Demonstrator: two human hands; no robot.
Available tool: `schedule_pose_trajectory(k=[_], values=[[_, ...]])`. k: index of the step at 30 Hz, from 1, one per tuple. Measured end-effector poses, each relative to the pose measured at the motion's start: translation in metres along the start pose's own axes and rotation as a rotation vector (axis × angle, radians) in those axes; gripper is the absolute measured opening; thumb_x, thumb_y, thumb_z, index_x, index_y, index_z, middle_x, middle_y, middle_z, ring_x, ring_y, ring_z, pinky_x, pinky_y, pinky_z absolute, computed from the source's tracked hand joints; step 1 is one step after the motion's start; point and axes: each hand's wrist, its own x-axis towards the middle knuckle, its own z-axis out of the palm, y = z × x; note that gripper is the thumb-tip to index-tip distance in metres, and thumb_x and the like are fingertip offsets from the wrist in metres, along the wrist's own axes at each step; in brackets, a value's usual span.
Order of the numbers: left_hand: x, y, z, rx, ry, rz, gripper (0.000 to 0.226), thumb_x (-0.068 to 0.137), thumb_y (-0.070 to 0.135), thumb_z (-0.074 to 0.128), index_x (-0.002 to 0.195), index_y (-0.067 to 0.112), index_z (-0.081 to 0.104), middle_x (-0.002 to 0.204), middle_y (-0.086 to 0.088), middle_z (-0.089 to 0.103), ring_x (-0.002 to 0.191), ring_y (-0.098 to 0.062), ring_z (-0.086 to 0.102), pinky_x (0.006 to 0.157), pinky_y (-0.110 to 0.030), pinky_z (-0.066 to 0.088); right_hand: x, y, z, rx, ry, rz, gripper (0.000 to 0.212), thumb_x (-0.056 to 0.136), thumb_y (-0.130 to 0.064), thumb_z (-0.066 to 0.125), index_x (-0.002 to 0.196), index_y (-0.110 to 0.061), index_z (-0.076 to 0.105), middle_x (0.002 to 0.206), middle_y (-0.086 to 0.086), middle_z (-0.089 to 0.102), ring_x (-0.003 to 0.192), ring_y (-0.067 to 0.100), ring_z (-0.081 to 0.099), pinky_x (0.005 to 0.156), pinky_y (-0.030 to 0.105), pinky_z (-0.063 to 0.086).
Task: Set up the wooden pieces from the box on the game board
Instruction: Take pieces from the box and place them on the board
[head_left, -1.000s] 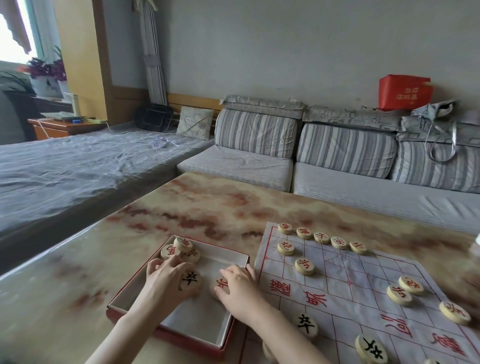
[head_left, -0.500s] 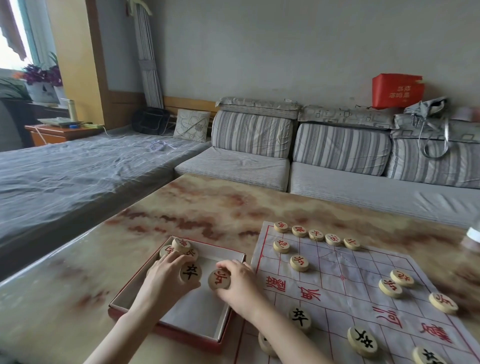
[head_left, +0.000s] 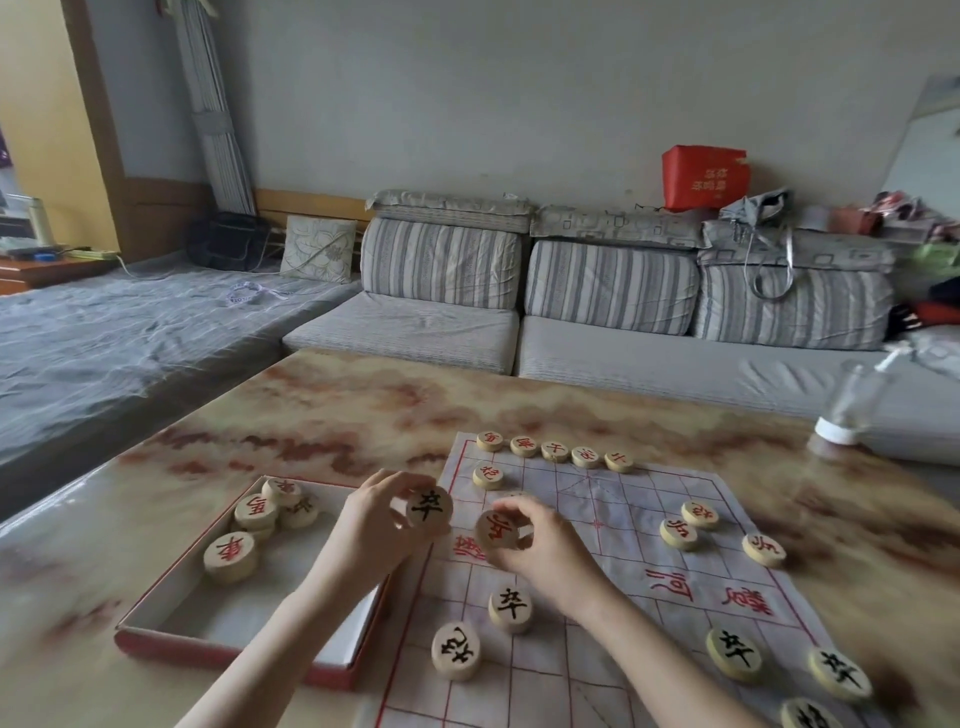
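1. Box (head_left: 171, 631) is sitting on the table (head_left: 337, 410) left of the game board (head_left: 623, 525); about five pieces are lying in it: one red-marked piece (head_left: 229, 556) alone, a stacked cluster (head_left: 275, 506) of about four at the far corner, exact count unclear
2. Far edge of the board is carrying a row of five red-marked pieces (head_left: 555, 451), plus a sixth (head_left: 488, 475) just in front of the row's left end
3. Three more red-marked pieces (head_left: 698, 527) are sitting on the board's right side
4. Black-marked pieces on the near half: two (head_left: 483, 629) at centre, at least three (head_left: 779, 670) at the right, partly cut off by the frame
5. Left hand (head_left: 371, 525) is hovering over the box's right edge, fingers curled and pinching a black-marked piece (head_left: 428, 506), face toward the camera
6. Right hand (head_left: 540, 545) is hovering above the board's left part, fingers closed around a red-marked piece (head_left: 496, 529)
7. The two held pieces are sitting close side by side, not touching
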Motion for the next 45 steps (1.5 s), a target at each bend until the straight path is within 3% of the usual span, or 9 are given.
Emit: schedule_pose_trajectory(k=[4,7,17,26,30,35,38,43,45], values=[[0.003,0.013,0.031,-0.024,-0.064,-0.003,0.044,0.060,0.019,0.084,0.101,0.019,0.068,0.091,0.011,0.059,0.078,0.015,0.055,0.061,-0.002,0.043,-0.005,0.032,-0.030,-0.067,0.066,0.126,0.045,0.075,-0.017,0.074,0.118,-0.016,0.058,0.109,-0.003,0.062,0.095,0.008,0.056,0.069,0.006,0.040],[0.006,0.020,0.050,-0.016,-0.101,-0.002,0.046,0.061,0.023,0.083,0.104,0.020,0.067,0.091,0.018,0.055,0.079,0.006,0.057,0.064,-0.001,0.043,-0.001,0.058,-0.052,-0.110,0.130,0.236,0.049,0.074,-0.016,0.074,0.120,-0.012,0.056,0.110,0.000,0.061,0.100,0.012,0.056,0.077,0.016,0.038],[0.018,0.024,0.097,-0.033,-0.188,0.018,0.046,0.065,0.022,0.080,0.108,0.018,0.066,0.105,0.003,0.061,0.091,-0.006,0.059,0.068,-0.003,0.044,0.040,0.110,-0.074,-0.230,0.247,0.369,0.048,0.078,-0.023,0.070,0.122,-0.012,0.055,0.122,0.007,0.061,0.112,0.022,0.055,0.078,0.021,0.037],[0.015,0.007,0.081,0.083,-0.180,-0.044,0.046,0.066,0.026,0.079,0.110,0.022,0.064,0.103,0.007,0.060,0.081,-0.003,0.057,0.065,0.000,0.042,0.050,0.126,-0.067,-0.360,0.172,0.354,0.051,0.075,-0.024,0.072,0.123,-0.015,0.055,0.122,0.009,0.060,0.114,0.023,0.052,0.091,0.031,0.043],[0.010,0.001,0.066,0.133,-0.177,-0.067,0.049,0.066,0.029,0.079,0.111,0.026,0.063,0.102,0.008,0.059,0.089,-0.008,0.058,0.074,-0.010,0.044,0.044,0.121,-0.065,-0.300,0.220,0.286,0.051,0.080,-0.025,0.068,0.127,-0.014,0.052,0.128,0.006,0.054,0.121,0.023,0.048,0.098,0.035,0.042],[-0.005,0.002,0.044,0.321,-0.264,0.022,0.040,0.074,0.032,0.071,0.113,0.028,0.062,0.105,0.006,0.057,0.089,-0.011,0.054,0.075,-0.013,0.037,0.032,0.101,-0.058,-0.264,0.250,0.162,0.039,0.084,-0.015,0.062,0.122,-0.013,0.056,0.124,0.005,0.055,0.121,0.021,0.047,0.100,0.030,0.038],[-0.014,-0.005,0.035,0.421,-0.255,0.057,0.039,0.073,0.034,0.070,0.111,0.028,0.063,0.110,0.006,0.059,0.106,-0.014,0.051,0.084,-0.019,0.040,0.020,0.084,-0.050,-0.239,0.202,0.120,0.035,0.085,-0.013,0.060,0.120,-0.014,0.058,0.121,0.003,0.056,0.117,0.019,0.048,0.098,0.028,0.038],[-0.029,-0.014,0.025,0.501,-0.279,0.052,0.048,0.071,0.042,0.071,0.116,0.025,0.062,0.114,0.004,0.060,0.109,-0.017,0.048,0.091,-0.026,0.042,-0.006,0.052,-0.025,-0.160,0.079,0.018,0.033,0.087,-0.015,0.059,0.121,-0.017,0.057,0.113,-0.007,0.053,0.111,0.006,0.046,0.086,0.011,0.035],[-0.035,-0.016,0.023,0.527,-0.292,0.051,0.049,0.071,0.043,0.070,0.116,0.026,0.061,0.113,0.005,0.060,0.109,-0.017,0.048,0.092,-0.026,0.041,-0.012,0.043,-0.015,-0.139,0.048,0.001,0.032,0.087,-0.015,0.059,0.119,-0.017,0.059,0.113,-0.005,0.054,0.108,0.006,0.047,0.088,0.013,0.037]])
